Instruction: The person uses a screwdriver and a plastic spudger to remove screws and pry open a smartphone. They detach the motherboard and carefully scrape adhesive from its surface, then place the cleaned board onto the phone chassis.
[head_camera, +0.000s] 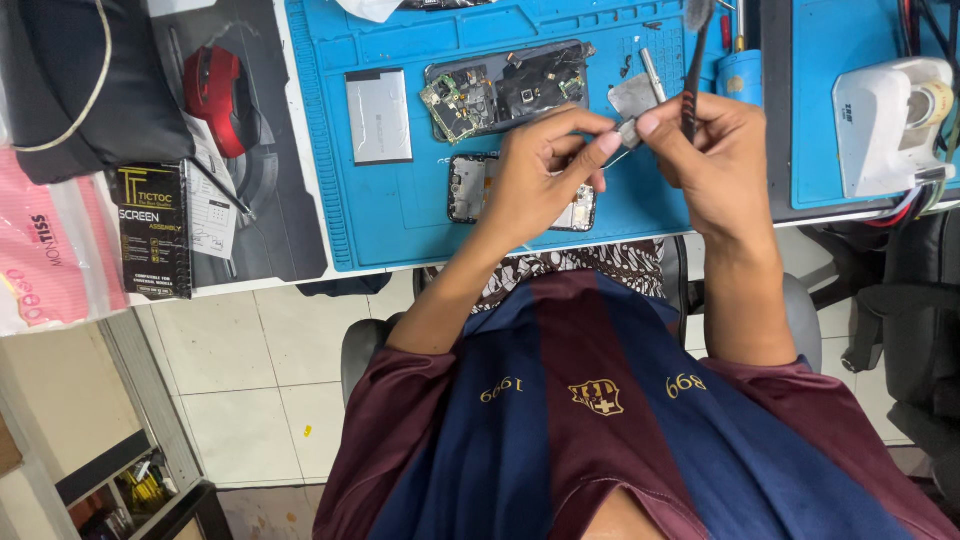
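My left hand (545, 170) and my right hand (715, 150) meet above a blue work mat (400, 215). Between the fingertips of both hands is a small grey metal part (628, 132). My right hand also grips a slim dark tool with a red band (692, 70), which points away from me. Under my left hand lies a phone frame (468, 188), partly hidden. Beyond the hands an opened phone (505, 88) shows its circuit board. A silver battery (379, 116) lies to its left, and a flat metal shield (635, 95) rests near the fingertips.
A red mouse (212, 88) sits on a dark pad at the left, beside a black box (153, 230) and a pink bag (40, 260). A white tape dispenser (890, 120) stands on the right mat, with a blue cylinder (740, 75) nearby. Tiled floor lies below the desk edge.
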